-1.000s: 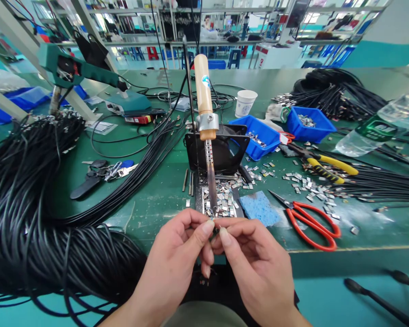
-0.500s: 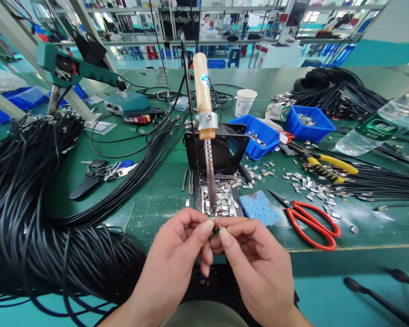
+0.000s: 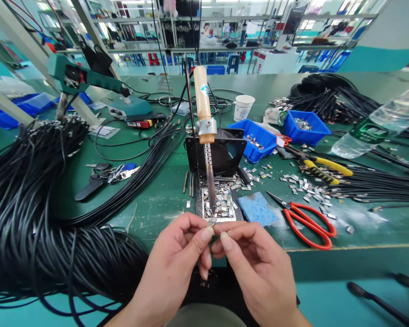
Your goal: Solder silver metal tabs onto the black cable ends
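A small part (image 3: 211,224), mostly hidden by fingers and too tiny to make out, sits at the tips of the left hand (image 3: 177,261), pinched between thumb and forefinger. Just beside it, the right hand (image 3: 264,263) pinches a thin strand (image 3: 221,232) the same way. Directly beyond the fingertips, the soldering iron (image 3: 207,137) points down, its tip near the part and over scattered metal pieces (image 3: 225,200). Behind the iron stands a black fan (image 3: 235,152); to the right lie a blue sponge (image 3: 259,210) and red-handled scissors (image 3: 310,222), to the left heaped black cables (image 3: 71,259).
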The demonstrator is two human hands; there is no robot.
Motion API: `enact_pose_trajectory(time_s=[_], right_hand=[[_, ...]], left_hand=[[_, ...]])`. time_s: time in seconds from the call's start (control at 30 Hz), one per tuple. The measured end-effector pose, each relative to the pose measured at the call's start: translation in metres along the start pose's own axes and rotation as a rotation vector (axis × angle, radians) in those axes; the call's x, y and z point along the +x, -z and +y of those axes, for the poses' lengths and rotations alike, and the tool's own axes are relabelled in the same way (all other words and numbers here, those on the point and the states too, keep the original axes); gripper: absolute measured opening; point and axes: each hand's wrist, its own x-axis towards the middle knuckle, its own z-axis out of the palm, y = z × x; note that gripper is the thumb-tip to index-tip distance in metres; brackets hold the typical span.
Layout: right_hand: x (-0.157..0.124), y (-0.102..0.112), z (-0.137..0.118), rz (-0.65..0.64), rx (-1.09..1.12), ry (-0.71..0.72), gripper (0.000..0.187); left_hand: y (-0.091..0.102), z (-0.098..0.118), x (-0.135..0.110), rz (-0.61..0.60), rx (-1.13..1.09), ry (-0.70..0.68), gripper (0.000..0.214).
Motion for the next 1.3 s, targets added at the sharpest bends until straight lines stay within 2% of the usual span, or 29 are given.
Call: enact_pose_trajectory(time_s=[0.13,0.27,0.33,0.43,0.5,0.73,0.83,0.9,1.0,1.07,1.17,1.3], right_hand=[[-0.003,0.014,-0.013,0.054,-0.201,-0.044,0.011],[0.012,0.046,-0.026,0.181,-0.720,-0.030,0.016],[0.026,0.060,-0.030,0.217,-1.028,-0.081,0.017],[0.044,0.071,-0.032,0.100,-1.397,-0.200,0.025],[0.052,0.072,-0.030,0.039,-1.479,-0.231,0.026],[0.057,0.071,-0.029,0.027,-1.368,-0.219,0.015],[0.043,0.077,-0.041,0.052,-1.247,-0.199,0.024],[0.029,0.076,-0.046,0.058,-1.040,-0.181,0.032],[0.009,0.064,-0.044,-0.062,-0.665,-0.218,0.035],[0.002,0.050,-0.037,-0.149,-0.551,-0.270,0.034],[0.005,0.030,-0.028,-0.162,-0.514,-0.290,0.035],[0.018,0.014,-0.029,-0.128,-0.513,-0.234,0.033]], left_hand=[[0.001,0.001,-0.007,0.012,0.015,-0.013,0.019],[0.002,0.001,-0.016,0.005,0.033,-0.033,0.020],[0.003,0.001,-0.020,-0.005,0.032,-0.044,0.020],[0.004,0.001,-0.025,-0.021,0.025,-0.055,0.019],[0.003,0.001,-0.028,-0.029,0.026,-0.058,0.018],[0.003,-0.001,-0.033,-0.016,0.019,-0.056,0.017],[0.005,-0.002,-0.034,-0.023,-0.015,-0.041,0.017],[0.006,-0.004,-0.035,-0.033,-0.029,-0.018,0.023],[0.008,-0.007,-0.036,-0.088,-0.045,0.048,0.042],[0.008,-0.009,-0.037,-0.133,-0.064,0.086,0.054],[0.010,-0.006,-0.038,-0.133,-0.071,0.075,0.063],[0.014,0.007,-0.039,-0.076,-0.040,0.000,0.066]])
